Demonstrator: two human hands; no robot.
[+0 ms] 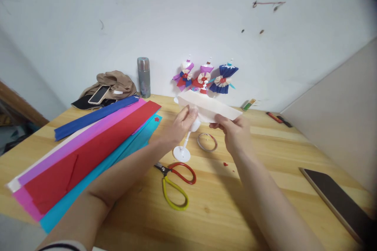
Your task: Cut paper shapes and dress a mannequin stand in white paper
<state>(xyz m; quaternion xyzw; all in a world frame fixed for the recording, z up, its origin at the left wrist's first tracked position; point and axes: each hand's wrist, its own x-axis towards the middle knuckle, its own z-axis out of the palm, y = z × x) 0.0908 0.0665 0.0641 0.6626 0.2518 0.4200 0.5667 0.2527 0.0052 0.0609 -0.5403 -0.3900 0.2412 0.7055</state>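
Observation:
A cream-white crepe paper strip (207, 106) stretches between my two hands above the table. My left hand (184, 121) is closed on its left part, pressing it near the top of a small white stand (182, 153) with a round base. Most of the stand's upper part is hidden behind the hand and the paper. Fingers of my right hand (231, 127) pinch the lower edge of the strip towards its right end. Below lie scissors (173, 182) with one red and one yellow handle. A thin wire coil (207, 142) rests between my forearms.
Long crepe paper sheets (88, 157) in several colours cover the table's left side. Three small dressed figures (203, 74) stand by the wall. A grey thermos (143, 77), a brown cloth (118, 80) with a phone (99, 94), and a dark phone-like slab (332, 200) lie around.

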